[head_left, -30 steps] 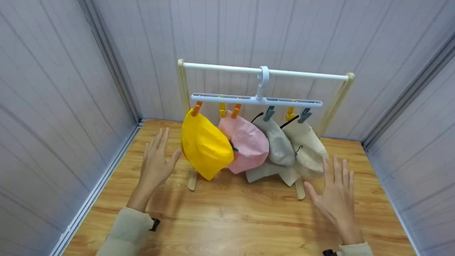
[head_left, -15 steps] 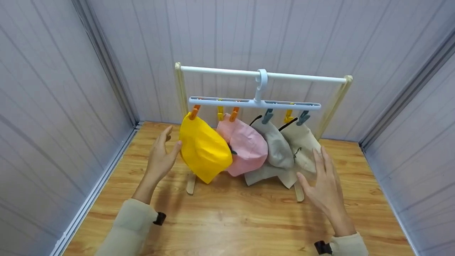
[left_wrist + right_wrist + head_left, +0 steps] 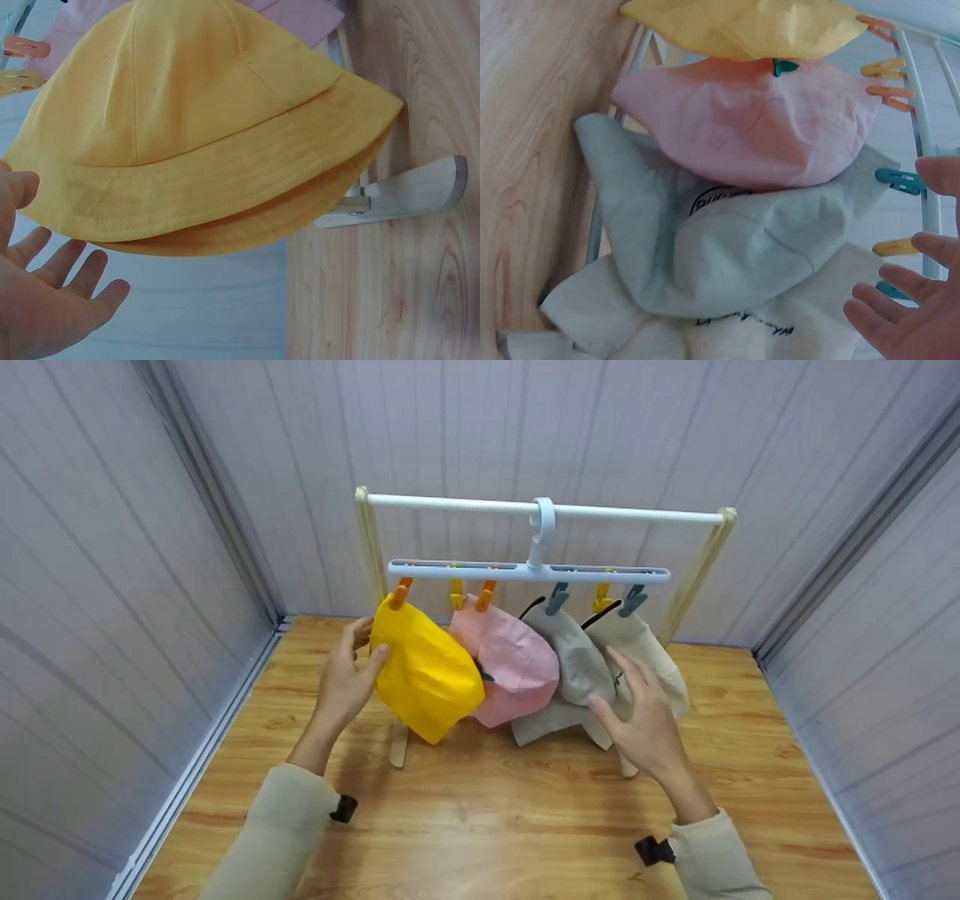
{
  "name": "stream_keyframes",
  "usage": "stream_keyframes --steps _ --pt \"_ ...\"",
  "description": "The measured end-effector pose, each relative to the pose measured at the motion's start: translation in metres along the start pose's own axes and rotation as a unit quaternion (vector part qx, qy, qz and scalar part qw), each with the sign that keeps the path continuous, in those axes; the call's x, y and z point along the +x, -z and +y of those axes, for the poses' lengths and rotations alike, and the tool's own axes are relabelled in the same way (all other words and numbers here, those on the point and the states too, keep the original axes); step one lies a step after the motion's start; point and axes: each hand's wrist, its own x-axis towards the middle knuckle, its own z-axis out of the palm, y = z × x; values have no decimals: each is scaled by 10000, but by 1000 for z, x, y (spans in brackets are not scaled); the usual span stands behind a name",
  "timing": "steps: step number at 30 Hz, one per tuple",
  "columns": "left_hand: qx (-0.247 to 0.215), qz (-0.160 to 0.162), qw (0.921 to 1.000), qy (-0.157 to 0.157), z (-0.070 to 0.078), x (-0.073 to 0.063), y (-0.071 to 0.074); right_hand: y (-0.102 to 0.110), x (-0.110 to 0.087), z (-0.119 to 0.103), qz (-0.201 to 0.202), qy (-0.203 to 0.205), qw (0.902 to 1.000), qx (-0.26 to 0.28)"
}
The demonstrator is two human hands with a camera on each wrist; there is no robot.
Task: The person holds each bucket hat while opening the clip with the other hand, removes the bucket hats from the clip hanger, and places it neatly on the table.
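Observation:
Four... several bucket hats hang by clips from a pale blue hanger (image 3: 465,570). At the left is a yellow hat (image 3: 427,675), held by an orange clip (image 3: 401,594); then come a pink hat (image 3: 525,667), a grey hat (image 3: 581,660) and a cream hat (image 3: 664,656). My left hand (image 3: 346,682) is at the yellow hat's left edge, thumb in front of the brim, relaxed fingers reaching behind it. In the left wrist view those fingers (image 3: 86,274) are spread below the brim. My right hand (image 3: 646,727), fingers apart, overlaps the cream hat in the head view and holds nothing.
The hanger hooks over the white rail (image 3: 630,514) of a small rack with wooden legs (image 3: 399,746). Spare yellow clips (image 3: 456,594) hang between the hats. Panelled walls (image 3: 247,450) enclose the wood-grain table (image 3: 480,825) at the back and both sides.
My left hand has moved right to the yellow hat's edge, its fingers passing behind the brim. My right hand has moved left and up, in front of the cream hat.

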Motion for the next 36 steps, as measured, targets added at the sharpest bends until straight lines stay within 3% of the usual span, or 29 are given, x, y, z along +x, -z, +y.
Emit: stream_keyframes --steps 15,27,36 --pt "-194 358 9992 18 2 13 -6 -11 29 -30 -273 107 9988 401" --pt "-100 588 9977 325 5 15 -8 -22 45 -51 -258 526 9968 550" --pt "-88 452 9986 255 5 14 -7 -28 58 -63 -528 331 9966 547"
